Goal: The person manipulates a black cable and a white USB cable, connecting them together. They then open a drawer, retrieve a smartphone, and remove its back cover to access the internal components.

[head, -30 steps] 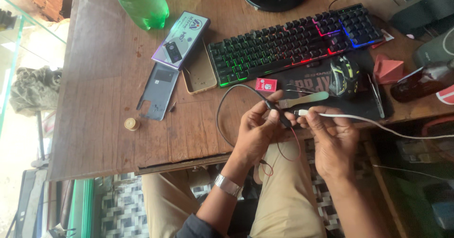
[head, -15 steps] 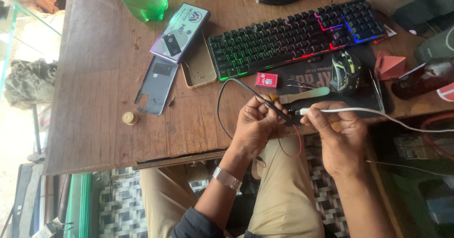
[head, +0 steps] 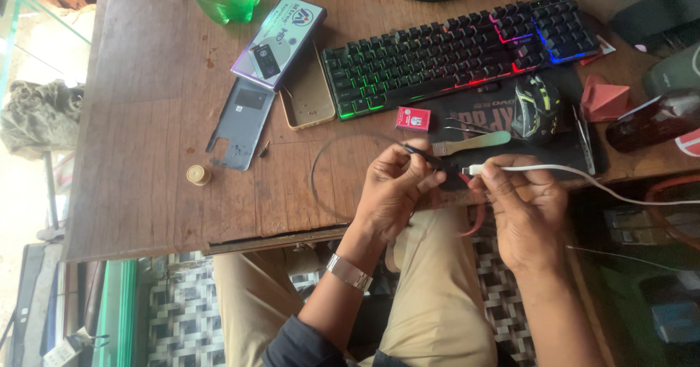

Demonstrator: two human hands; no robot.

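White smooth rubbery cable (head: 583, 179) pinched in our right hand (head: 526, 205); left hand (head: 390, 196) grips thin black probe (head: 423, 154) over scuffed wooden table (head: 146, 119).

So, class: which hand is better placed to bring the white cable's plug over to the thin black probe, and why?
Probably the right hand: it already pinches the white cable just behind its plug, which points at the thin black probe held in the left hand, a short gap apart above the brown wooden table.

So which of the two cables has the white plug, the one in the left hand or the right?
The white cable in the right hand; the left hand holds a thin black cable.
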